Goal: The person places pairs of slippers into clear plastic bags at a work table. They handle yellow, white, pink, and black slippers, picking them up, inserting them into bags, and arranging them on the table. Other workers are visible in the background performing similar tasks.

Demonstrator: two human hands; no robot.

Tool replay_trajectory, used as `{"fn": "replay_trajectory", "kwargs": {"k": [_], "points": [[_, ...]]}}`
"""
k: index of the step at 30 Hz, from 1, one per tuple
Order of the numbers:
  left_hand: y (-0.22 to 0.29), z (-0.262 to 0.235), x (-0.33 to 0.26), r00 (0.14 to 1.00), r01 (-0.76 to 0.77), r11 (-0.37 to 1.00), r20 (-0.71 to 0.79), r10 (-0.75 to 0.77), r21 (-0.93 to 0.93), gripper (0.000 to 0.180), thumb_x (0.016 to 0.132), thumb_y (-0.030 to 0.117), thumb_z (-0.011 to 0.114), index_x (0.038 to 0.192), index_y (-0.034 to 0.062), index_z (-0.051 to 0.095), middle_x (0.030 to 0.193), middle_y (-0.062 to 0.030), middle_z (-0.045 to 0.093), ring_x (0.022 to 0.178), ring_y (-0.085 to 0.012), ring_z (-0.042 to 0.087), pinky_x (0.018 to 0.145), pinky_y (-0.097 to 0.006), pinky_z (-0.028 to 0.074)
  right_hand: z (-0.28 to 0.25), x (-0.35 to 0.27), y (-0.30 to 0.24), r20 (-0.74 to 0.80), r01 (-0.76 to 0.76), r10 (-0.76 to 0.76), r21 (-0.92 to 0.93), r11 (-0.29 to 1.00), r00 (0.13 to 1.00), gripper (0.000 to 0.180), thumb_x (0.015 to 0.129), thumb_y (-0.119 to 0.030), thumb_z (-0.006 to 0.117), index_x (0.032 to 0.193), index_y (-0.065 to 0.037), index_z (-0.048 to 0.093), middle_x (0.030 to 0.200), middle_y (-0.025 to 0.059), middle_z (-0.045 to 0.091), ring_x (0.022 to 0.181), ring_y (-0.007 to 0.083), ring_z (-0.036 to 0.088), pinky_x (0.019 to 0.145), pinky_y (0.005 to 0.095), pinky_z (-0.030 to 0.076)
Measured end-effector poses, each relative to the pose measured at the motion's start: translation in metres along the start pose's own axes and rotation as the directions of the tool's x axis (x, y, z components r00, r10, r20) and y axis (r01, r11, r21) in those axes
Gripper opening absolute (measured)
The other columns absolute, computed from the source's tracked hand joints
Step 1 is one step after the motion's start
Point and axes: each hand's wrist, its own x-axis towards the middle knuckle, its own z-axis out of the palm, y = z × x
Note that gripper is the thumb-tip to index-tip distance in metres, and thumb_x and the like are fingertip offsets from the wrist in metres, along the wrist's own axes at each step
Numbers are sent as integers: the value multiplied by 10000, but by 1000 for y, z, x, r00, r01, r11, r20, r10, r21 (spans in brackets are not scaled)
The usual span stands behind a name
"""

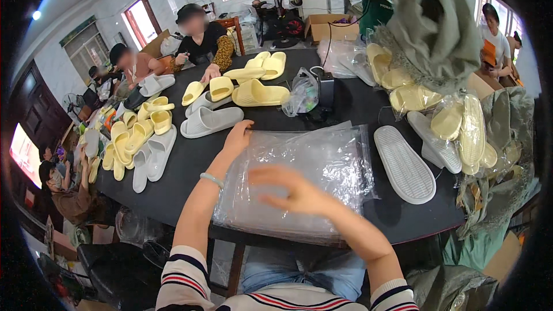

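Observation:
A stack of clear plastic bags (322, 155) lies flat on the black table in front of me. My left hand (237, 137) rests at the stack's far left corner, its fingers stretched out against the edge. Over the middle of the stack hovers my right hand (291, 189), smeared by motion, with thumb and fingers apart and nothing between them. Just beyond my left hand is a grey slide slipper (212, 123). To the right of the bags, another grey slipper (405, 164) lies sole up.
Yellow slippers (138, 135) and grey ones cover the table's left side. Bagged yellow slippers (472, 132) lie at the right edge beside grey-green cloth (435, 23). A small plastic bag (301, 93) leans by a black device (324, 89). Across the table a co-worker (199, 37) touches slippers.

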Motion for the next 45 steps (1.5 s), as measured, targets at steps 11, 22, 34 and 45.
{"fn": "replay_trajectory", "kwargs": {"k": [11, 22, 34, 45], "points": [[50, -12, -14, 768, 639, 568, 388, -509, -519, 487, 901, 136, 597, 1323, -3, 398, 867, -106, 616, 673, -150, 601, 588, -305, 503, -179, -122, 9, -36, -639, 648, 136, 757, 761, 299, 931, -303, 594, 902, -9, 633, 862, 47, 649, 797, 140, 609, 710, 282, 470], [17, -25, -20, 878, 472, 730, 194, -437, -494, 439, 923, 46, 520, 1347, 28, 406, 835, -76, 622, 485, -99, 488, 411, -257, 415, -107, -104, 34, 265, -348, 248, 460, 817, 932, 245, 954, -215, 574, 972, 8, 672, 1026, 142, 669, 1060, 251, 594, 937, 389, 437], [22, -33, -61, 999, 49, 994, -24, -47, 96, 450, 913, 123, 552, 1323, -27, 443, 1322, -222, 460, 1162, -350, 485, 1003, -401, 376, -91, -112, 78, -20, -573, 602, 283, 769, 798, 689, 1015, -524, 140, 1360, -22, 460, 1417, 123, 441, 1352, 251, 357, 1126, 416, 263], [38, -5, -95, 962, -51, 962, 271, -25, 268, 645, 998, 374, 356, 1481, -20, 187, 1533, -238, 200, 1425, -361, 205, 1158, -456, 151, -91, -120, 90, 150, -623, 618, -11, 782, 772, 534, 929, -376, 568, 1329, -32, 491, 1381, 184, 468, 1303, 307, 418, 1086, 404, 329]]}}
